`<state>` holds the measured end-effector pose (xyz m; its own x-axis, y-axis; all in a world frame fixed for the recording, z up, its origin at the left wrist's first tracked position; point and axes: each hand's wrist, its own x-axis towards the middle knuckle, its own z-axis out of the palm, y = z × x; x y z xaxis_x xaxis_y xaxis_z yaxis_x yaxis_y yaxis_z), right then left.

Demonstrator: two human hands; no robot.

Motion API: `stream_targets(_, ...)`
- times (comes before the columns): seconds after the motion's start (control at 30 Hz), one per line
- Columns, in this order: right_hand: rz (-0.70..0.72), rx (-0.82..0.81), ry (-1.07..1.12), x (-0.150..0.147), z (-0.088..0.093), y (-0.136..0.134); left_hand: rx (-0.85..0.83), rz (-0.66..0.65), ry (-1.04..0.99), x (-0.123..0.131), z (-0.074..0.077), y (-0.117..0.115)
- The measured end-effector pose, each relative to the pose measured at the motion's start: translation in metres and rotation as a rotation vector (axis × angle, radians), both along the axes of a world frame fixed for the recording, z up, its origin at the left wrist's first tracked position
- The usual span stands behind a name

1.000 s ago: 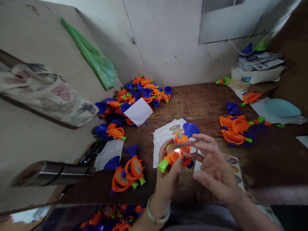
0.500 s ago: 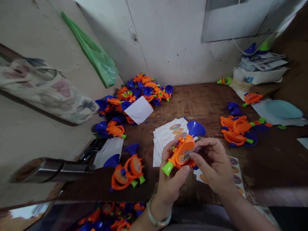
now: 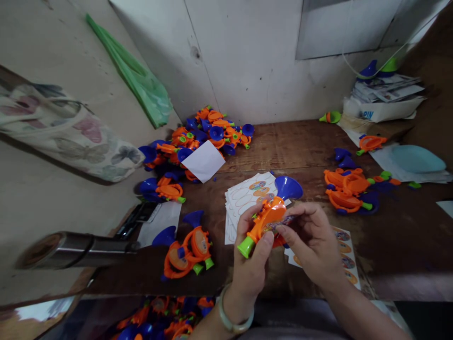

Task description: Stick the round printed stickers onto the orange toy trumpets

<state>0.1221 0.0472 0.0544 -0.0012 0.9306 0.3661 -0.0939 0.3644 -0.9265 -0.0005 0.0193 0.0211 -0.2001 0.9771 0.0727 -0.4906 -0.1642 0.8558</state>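
Observation:
My left hand (image 3: 249,264) is wrapped round an orange toy trumpet (image 3: 272,212) with a blue bell and a green mouthpiece, its bell pointing away from me. A patterned oval sticker (image 3: 288,220) is pinched between the thumb and fingers of my right hand (image 3: 314,241), partly laid against the trumpet's orange side. Beneath the hands lie a stack of sticker sheets (image 3: 239,203) and another sheet of oval stickers (image 3: 347,257). Two trumpets with stickers (image 3: 187,252) rest on the table to the left.
Toy trumpets are heaped (image 3: 212,132) at the back left, under a white paper (image 3: 204,161). More orange trumpets (image 3: 348,189) lie at the right, near a light blue plate (image 3: 417,159). A metal flask (image 3: 81,250) lies at the left.
My left thumb has moved up onto the trumpet's side, by the sticker. The right hand keeps its pinch with little shift.

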Motion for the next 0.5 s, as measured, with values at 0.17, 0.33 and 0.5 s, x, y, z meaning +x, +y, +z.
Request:
stream_targets(0.17, -0.179, 0.230, -0.262, 0.001, -0.003, 0.003, 0.066, 0.084, 0.106, 0.001, -0.004, -0.003)
stream_targets(0.33, -0.322, 0.390, -0.461, 0.003, -0.002, 0.010, 0.213, 0.100, 0.220, 0.002, -0.003, -0.005)
stream_targets(0.5, -0.329, 0.405, -0.500, 0.001, 0.000, 0.010, 0.204, 0.124, 0.233, 0.004, -0.004, -0.006)
